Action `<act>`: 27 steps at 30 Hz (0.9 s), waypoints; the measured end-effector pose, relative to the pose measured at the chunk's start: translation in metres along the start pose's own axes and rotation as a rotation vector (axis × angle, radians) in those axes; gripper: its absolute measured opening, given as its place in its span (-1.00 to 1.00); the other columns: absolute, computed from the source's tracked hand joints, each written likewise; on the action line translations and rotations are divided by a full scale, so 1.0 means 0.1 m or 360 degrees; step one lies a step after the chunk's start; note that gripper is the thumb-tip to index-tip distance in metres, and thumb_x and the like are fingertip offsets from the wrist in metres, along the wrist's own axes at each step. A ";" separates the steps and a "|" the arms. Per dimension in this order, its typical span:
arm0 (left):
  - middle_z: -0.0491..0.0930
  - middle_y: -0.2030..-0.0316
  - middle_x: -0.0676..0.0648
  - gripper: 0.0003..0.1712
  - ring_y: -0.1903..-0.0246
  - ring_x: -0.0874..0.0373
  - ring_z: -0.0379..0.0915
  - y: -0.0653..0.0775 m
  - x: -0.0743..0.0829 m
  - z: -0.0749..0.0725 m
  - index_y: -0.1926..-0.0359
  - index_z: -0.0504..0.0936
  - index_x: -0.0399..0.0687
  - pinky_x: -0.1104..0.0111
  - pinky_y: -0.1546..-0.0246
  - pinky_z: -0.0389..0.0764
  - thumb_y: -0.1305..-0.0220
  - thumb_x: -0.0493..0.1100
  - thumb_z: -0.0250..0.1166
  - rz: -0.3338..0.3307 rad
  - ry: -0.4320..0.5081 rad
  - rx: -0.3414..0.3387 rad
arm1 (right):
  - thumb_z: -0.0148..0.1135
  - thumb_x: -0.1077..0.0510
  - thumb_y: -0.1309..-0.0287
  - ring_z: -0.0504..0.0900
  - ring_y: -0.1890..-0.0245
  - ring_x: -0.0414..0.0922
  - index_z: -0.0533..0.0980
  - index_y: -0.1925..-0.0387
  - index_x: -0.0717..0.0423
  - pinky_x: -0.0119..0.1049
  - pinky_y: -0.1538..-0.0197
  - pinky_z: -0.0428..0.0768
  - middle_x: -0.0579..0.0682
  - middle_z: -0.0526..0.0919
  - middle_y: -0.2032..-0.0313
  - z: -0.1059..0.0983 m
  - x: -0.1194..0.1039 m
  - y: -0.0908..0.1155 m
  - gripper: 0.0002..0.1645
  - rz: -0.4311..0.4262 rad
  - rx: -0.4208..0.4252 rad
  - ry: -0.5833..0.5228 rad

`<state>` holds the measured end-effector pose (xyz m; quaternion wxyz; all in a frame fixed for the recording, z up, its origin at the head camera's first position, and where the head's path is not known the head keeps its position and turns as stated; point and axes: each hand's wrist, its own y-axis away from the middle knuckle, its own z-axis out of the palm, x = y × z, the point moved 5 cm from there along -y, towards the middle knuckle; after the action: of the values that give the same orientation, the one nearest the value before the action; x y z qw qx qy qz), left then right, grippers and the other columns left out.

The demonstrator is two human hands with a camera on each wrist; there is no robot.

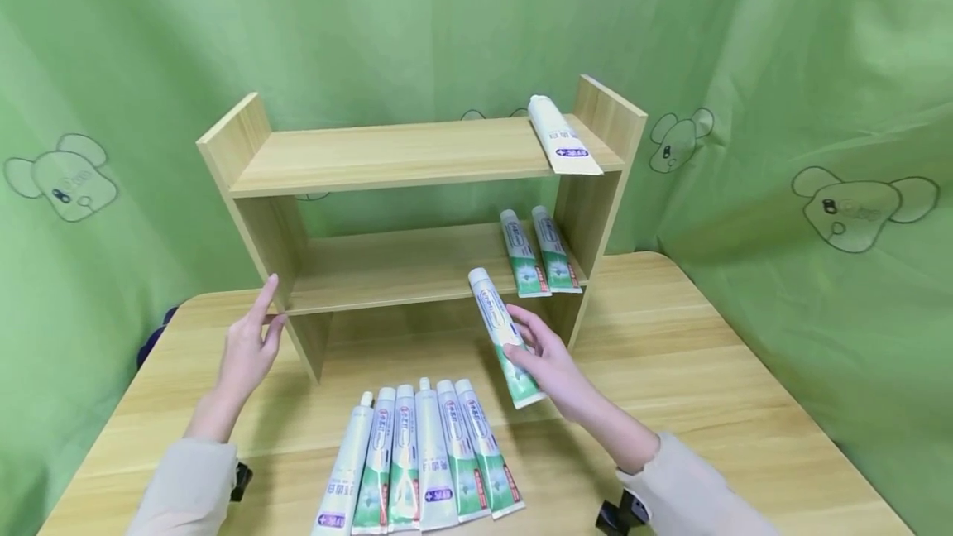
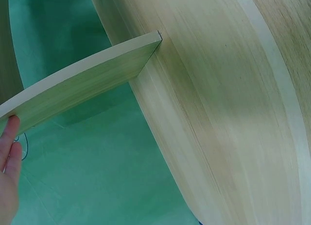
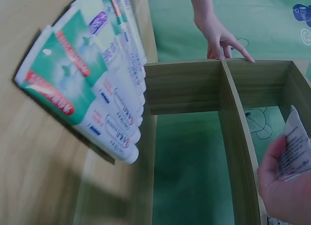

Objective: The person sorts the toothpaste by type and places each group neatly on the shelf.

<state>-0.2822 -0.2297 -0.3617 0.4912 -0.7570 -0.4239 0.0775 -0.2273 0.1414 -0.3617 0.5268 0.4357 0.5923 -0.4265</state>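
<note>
My right hand (image 1: 549, 358) grips a white-and-green toothpaste tube (image 1: 495, 321), thumb on its front and fingers behind. The tube tilts cap-up in front of the wooden shelf's (image 1: 395, 296) middle board, left of two similar tubes (image 1: 554, 251) lying there. In the right wrist view the held tube (image 3: 295, 147) shows its printed back. My left hand (image 1: 249, 346) touches the shelf's left side panel (image 1: 256, 230), index finger extended. Below, a row of toothpaste tubes (image 1: 428, 461), several green-and-white and others white with purple print, lies on the table with caps toward the shelf.
A white tube (image 1: 562, 137) lies at the right end of the top board (image 1: 395, 155), its flat end over the front edge. The shelf stands on a wooden table (image 1: 670, 354). Green curtains (image 1: 417, 31) with mouse drawings hang behind and at both sides.
</note>
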 end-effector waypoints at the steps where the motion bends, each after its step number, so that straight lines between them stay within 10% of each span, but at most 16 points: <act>1: 0.57 0.32 -0.46 -0.15 0.62 -0.19 0.50 0.00 0.00 0.00 -0.31 0.20 -0.13 0.57 0.83 0.22 0.03 -0.60 0.21 -0.0001 -0.0001 0.0004 | -0.03 0.29 -0.21 0.52 0.19 -0.12 -0.02 -0.36 0.16 -0.39 0.32 0.58 0.28 0.21 -0.26 0.00 0.00 -0.02 -0.29 0.0011 0.0014 -0.0017; 20: 0.58 0.34 -0.44 -0.14 0.56 -0.24 0.54 0.01 -0.02 -0.02 -0.30 0.21 -0.12 0.47 0.81 0.28 0.05 -0.59 0.24 0.0024 -0.0028 0.0026 | -0.05 0.29 -0.26 0.65 0.45 -0.17 0.14 0.00 0.27 -0.55 0.61 0.46 0.30 0.40 -0.06 0.02 -0.05 -0.20 -0.69 0.0020 0.0195 -0.0207; 27: 0.57 0.31 -0.45 -0.14 0.54 -0.25 0.53 0.01 -0.01 -0.01 -0.30 0.20 -0.12 0.37 0.80 0.36 0.05 -0.59 0.24 0.0030 -0.0031 0.0022 | -0.05 0.39 -0.16 0.62 0.16 -0.07 0.00 -0.29 0.26 -0.43 0.19 0.61 0.31 0.17 -0.25 0.01 -0.09 -0.19 -0.32 -0.0023 -0.0025 -0.0336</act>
<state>-0.2819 -0.2308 -0.3621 0.4915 -0.7568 -0.4209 0.0923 -0.2443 0.1346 -0.3519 0.5867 0.3800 0.5398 -0.4691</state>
